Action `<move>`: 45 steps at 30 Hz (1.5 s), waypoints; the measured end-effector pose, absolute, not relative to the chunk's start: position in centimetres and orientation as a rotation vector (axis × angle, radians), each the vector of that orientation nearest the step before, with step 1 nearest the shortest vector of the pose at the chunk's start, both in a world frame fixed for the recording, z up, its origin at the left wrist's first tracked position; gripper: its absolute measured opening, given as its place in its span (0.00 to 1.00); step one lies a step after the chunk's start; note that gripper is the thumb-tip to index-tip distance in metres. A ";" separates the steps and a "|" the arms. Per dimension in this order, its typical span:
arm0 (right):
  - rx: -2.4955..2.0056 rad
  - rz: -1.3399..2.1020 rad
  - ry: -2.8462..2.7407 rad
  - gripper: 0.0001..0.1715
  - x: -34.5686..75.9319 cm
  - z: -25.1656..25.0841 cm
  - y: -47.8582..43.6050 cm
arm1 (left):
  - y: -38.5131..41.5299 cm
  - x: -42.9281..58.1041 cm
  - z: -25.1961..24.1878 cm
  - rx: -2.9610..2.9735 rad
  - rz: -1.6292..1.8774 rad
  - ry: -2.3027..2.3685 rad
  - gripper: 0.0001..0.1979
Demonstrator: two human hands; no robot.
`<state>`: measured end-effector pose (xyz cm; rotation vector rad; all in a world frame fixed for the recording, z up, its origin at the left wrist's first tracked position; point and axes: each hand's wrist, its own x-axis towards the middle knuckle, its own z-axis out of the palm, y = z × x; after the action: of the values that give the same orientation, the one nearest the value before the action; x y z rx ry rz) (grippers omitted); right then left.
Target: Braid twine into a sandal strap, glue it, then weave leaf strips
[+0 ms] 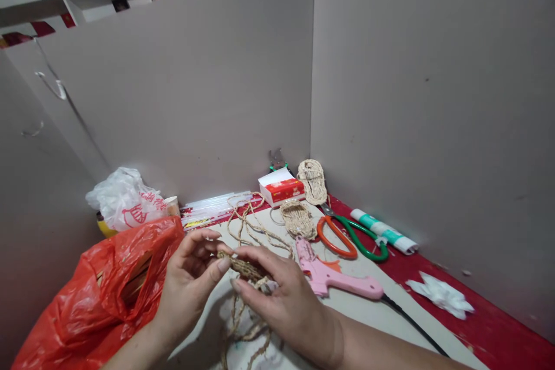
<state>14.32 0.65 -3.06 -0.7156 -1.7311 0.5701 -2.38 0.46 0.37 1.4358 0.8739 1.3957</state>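
Between my two hands is a small piece of coiled straw cord (245, 267), its loose strands (238, 324) hanging down over the board. My left hand (191, 277) pinches its left end between thumb and fingers. From the right, my right hand (286, 295) grips the other end and partly hides it. A pink glue gun (342, 283) lies just right of my right hand. Behind it rests a small woven straw slipper (298, 219), and a woven straw sole shape (312, 182) leans near the wall. More straw cord (247, 222) trails across the board behind my hands.
Scissors with one orange and one green handle (353, 237) lie on the pale board (403, 324). Behind are a red and white box (281, 188), pliers (277, 159) and clear glue sticks (217, 208). A red plastic bag (87, 289) fills the left; a roll (384, 231) and crumpled tissue (440, 295) lie right.
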 end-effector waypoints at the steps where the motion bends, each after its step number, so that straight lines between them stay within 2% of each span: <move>1: -0.748 0.607 -1.712 0.21 14.3 -3.2 0.7 | 0.6 -2.5 0.4 1.424 1.427 0.886 0.15; 3: -0.804 0.668 -1.665 0.25 14.2 -3.6 0.8 | 1.0 -2.7 0.5 1.403 1.482 0.897 0.17; 7: -0.827 0.796 -1.575 0.20 13.7 -4.0 0.9 | 1.3 -2.8 0.5 1.367 1.531 0.902 0.18; 14: -0.815 1.260 -1.337 0.26 13.2 -3.1 1.1 | 1.5 -2.9 0.9 1.275 1.648 0.891 0.19; 19: -0.786 1.343 -1.268 0.25 13.4 -2.8 1.3 | 1.7 -3.0 1.4 1.259 1.757 0.912 0.18; 23: -0.860 1.443 -1.342 0.17 13.4 -2.7 1.1 | 2.0 -3.3 1.6 1.233 1.786 0.912 0.17; 28: -0.790 1.673 -1.841 0.17 14.9 -2.5 1.5 | 2.2 -3.8 2.0 1.192 1.790 0.926 0.18; 31: -0.712 1.513 -2.114 0.17 16.9 -1.8 2.6 | 2.2 -4.0 2.1 1.216 1.748 0.948 0.18; 34: -0.647 1.264 -2.094 0.08 18.5 -0.4 3.7 | 2.3 -4.1 2.0 1.273 1.676 0.949 0.18; 37: -0.813 1.145 -1.915 0.15 18.8 0.9 4.3 | 2.1 -4.0 1.7 1.322 1.560 0.921 0.18; 41: -0.893 1.111 -1.757 0.13 17.5 1.0 3.6 | 1.7 -3.5 1.3 1.374 1.431 0.900 0.17; 43: -0.887 1.143 -1.780 0.14 16.6 0.4 3.1 | 1.5 -3.2 1.2 1.402 1.395 0.891 0.16; 45: -0.846 1.099 -1.860 0.11 16.1 -0.1 2.6 | 1.3 -2.9 1.2 1.434 1.373 0.889 0.14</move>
<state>16.07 2.59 -0.14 -0.8463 -1.8599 1.0993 -2.93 1.29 1.17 1.4337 0.8885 1.3726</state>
